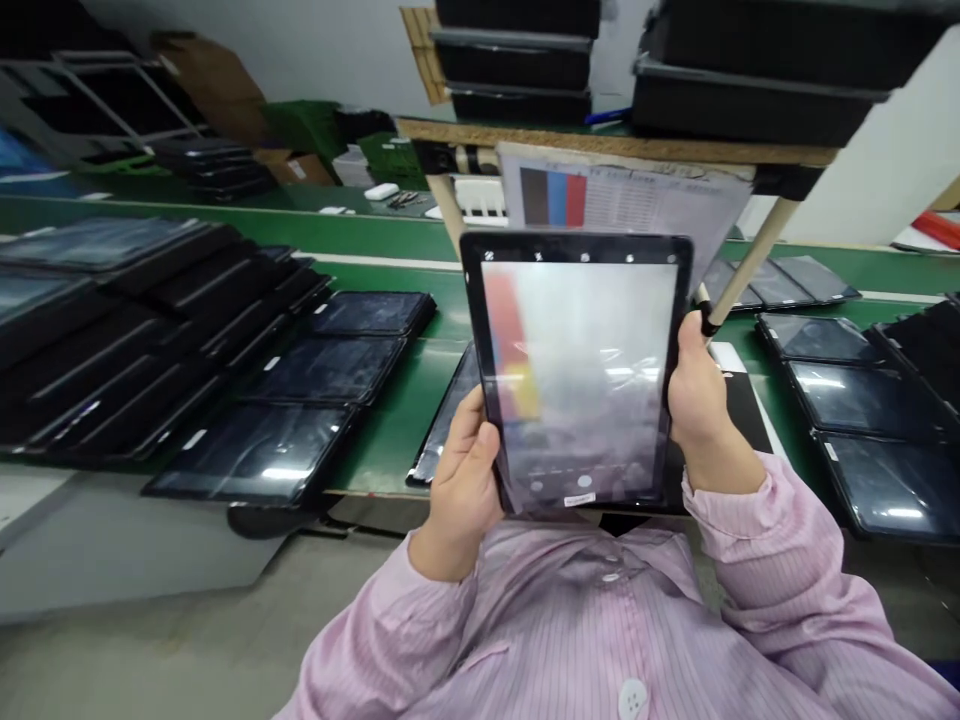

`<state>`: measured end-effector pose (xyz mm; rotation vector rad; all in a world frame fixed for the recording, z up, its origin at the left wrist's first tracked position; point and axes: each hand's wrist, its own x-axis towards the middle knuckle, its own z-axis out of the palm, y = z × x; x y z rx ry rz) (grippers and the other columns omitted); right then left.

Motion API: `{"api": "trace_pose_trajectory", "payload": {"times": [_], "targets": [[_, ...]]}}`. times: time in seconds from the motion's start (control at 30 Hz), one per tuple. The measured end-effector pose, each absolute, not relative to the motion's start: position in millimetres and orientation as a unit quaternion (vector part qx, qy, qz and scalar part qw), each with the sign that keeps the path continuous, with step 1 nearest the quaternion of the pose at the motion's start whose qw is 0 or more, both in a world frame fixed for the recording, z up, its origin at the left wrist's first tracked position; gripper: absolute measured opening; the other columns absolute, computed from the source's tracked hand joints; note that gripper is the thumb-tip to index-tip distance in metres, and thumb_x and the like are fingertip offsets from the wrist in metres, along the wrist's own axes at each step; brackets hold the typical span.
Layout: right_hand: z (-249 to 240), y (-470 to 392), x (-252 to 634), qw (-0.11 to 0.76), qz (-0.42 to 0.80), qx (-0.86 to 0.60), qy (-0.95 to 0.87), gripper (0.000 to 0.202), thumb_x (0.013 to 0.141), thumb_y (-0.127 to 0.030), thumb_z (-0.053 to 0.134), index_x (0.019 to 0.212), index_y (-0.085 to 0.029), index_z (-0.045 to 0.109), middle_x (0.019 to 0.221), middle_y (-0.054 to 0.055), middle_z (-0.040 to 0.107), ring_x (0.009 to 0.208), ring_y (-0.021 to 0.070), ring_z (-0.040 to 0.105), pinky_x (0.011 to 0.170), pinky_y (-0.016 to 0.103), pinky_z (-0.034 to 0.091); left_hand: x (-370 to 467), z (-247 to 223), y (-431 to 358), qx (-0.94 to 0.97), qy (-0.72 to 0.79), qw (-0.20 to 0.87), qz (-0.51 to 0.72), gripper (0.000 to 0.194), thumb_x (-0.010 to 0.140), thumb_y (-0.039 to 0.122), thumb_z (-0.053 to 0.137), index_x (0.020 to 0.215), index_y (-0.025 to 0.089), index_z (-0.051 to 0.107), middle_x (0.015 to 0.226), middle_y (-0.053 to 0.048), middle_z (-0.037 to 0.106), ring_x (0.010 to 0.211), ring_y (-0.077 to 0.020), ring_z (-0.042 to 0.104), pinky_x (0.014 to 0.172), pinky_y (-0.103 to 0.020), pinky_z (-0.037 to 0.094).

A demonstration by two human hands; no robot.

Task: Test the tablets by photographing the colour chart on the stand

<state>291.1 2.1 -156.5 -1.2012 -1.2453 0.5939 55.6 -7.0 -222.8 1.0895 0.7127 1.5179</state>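
Observation:
A black-framed tablet is held upright in front of me, its lit screen facing me. The screen shows what looks like a camera view, with icons along the top and a round button near the bottom. My left hand grips the lower left edge, thumb on the front. On the right edge, higher up, my right hand is closed round the frame. A small white label sits at the tablet's bottom edge. Behind it hangs a printed sheet with black, blue and red blocks, partly covered by the tablet.
Stacks of dark tablets fill the left of the green bench, with a nearer row beside them. More tablets lie at the right. A wooden shelf on posts carries black trays. Green crates stand behind.

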Motion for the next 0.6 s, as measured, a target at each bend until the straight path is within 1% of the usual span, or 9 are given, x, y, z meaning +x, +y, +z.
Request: {"api": "trace_pose_trajectory", "payload": {"times": [0.07, 0.13, 0.2, 0.23, 0.27, 0.33, 0.4, 0.5, 0.6], "targets": [[-149, -13, 295, 0.596, 0.247, -0.503, -0.575, 0.091, 0.098, -0.089, 0.018, 0.164, -0.031, 0.043, 0.16, 0.002, 0.056, 0.159, 0.0281, 0.04, 0.131, 0.052, 0.041, 64, -216, -9, 0.403, 0.307, 0.583, 0.635, 0.046, 0.086, 0.054, 0.085, 0.128, 0.037, 0.076, 0.132, -0.001, 0.078, 0.119, -0.0247, 0.076, 0.115, -0.043, 0.055], [-144, -28, 302, 0.573, 0.214, -0.482, -0.627, 0.087, 0.101, -0.084, 0.014, 0.172, -0.034, 0.021, 0.173, -0.002, 0.037, 0.165, 0.026, 0.027, 0.134, 0.05, 0.036, 75, -212, -11, 0.373, 0.316, 0.608, 0.625, 0.048, 0.084, 0.052, 0.088, 0.128, 0.039, 0.077, 0.136, 0.0, 0.077, 0.118, -0.0237, 0.076, 0.115, -0.041, 0.056], [-142, -39, 313, 0.558, 0.183, -0.474, -0.657, 0.085, 0.103, -0.08, 0.014, 0.174, -0.034, 0.01, 0.179, -0.005, 0.021, 0.167, 0.0269, 0.02, 0.136, 0.052, 0.032, 85, -208, -13, 0.362, 0.318, 0.622, 0.616, 0.05, 0.082, 0.05, 0.09, 0.129, 0.04, 0.077, 0.139, 0.002, 0.076, 0.122, -0.0233, 0.075, 0.116, -0.04, 0.055], [-143, -43, 319, 0.552, 0.169, -0.477, -0.663, 0.085, 0.103, -0.08, 0.014, 0.174, -0.034, 0.009, 0.18, -0.005, 0.018, 0.168, 0.0279, 0.016, 0.137, 0.053, 0.029, 90, -207, -14, 0.364, 0.316, 0.627, 0.612, 0.051, 0.082, 0.05, 0.09, 0.13, 0.04, 0.077, 0.139, 0.002, 0.076, 0.124, -0.0232, 0.075, 0.117, -0.039, 0.055], [-144, -47, 325, 0.547, 0.155, -0.485, -0.664, 0.085, 0.103, -0.08, 0.014, 0.174, -0.033, 0.008, 0.18, -0.005, 0.019, 0.168, 0.0289, 0.013, 0.138, 0.054, 0.026, 94, -206, -15, 0.368, 0.313, 0.633, 0.605, 0.051, 0.082, 0.049, 0.09, 0.13, 0.04, 0.077, 0.139, 0.002, 0.076, 0.125, -0.0231, 0.074, 0.118, -0.038, 0.054], [-147, -54, 338, 0.548, 0.134, -0.512, -0.648, 0.087, 0.102, -0.081, 0.016, 0.174, -0.032, 0.01, 0.178, -0.004, 0.026, 0.168, 0.0308, 0.01, 0.139, 0.055, 0.022, 103, -206, -16, 0.377, 0.313, 0.644, 0.587, 0.05, 0.082, 0.049, 0.09, 0.129, 0.039, 0.078, 0.138, 0.002, 0.077, 0.126, -0.0229, 0.074, 0.118, -0.038, 0.053], [-150, -60, 351, 0.561, 0.132, -0.528, -0.624, 0.088, 0.102, -0.082, 0.024, 0.174, -0.032, 0.016, 0.175, -0.003, 0.033, 0.168, 0.0326, 0.012, 0.139, 0.056, 0.022, 112, -208, -18, 0.381, 0.322, 0.65, 0.572, 0.049, 0.08, 0.048, 0.092, 0.126, 0.04, 0.079, 0.136, 0.002, 0.078, 0.124, -0.0228, 0.075, 0.116, -0.038, 0.056], [-157, -69, 370, 0.59, 0.18, -0.531, -0.581, 0.088, 0.099, -0.082, 0.039, 0.171, -0.033, 0.029, 0.171, -0.002, 0.041, 0.166, 0.0343, 0.022, 0.137, 0.056, 0.029, 133, -208, -22, 0.372, 0.337, 0.671, 0.546, 0.052, 0.077, 0.048, 0.094, 0.126, 0.042, 0.079, 0.132, 0.002, 0.08, 0.12, -0.0232, 0.077, 0.111, -0.039, 0.059], [-169, -72, 393, 0.645, 0.303, -0.522, -0.468, 0.087, 0.099, -0.084, 0.029, 0.169, -0.033, 0.033, 0.166, 0.0, 0.049, 0.16, 0.0326, 0.038, 0.13, 0.056, 0.042, 163, -204, -29, 0.348, 0.333, 0.738, 0.472, 0.053, 0.082, 0.045, 0.09, 0.133, 0.042, 0.075, 0.136, 0.001, 0.078, 0.126, -0.0263, 0.074, 0.114, -0.044, 0.057]]}}
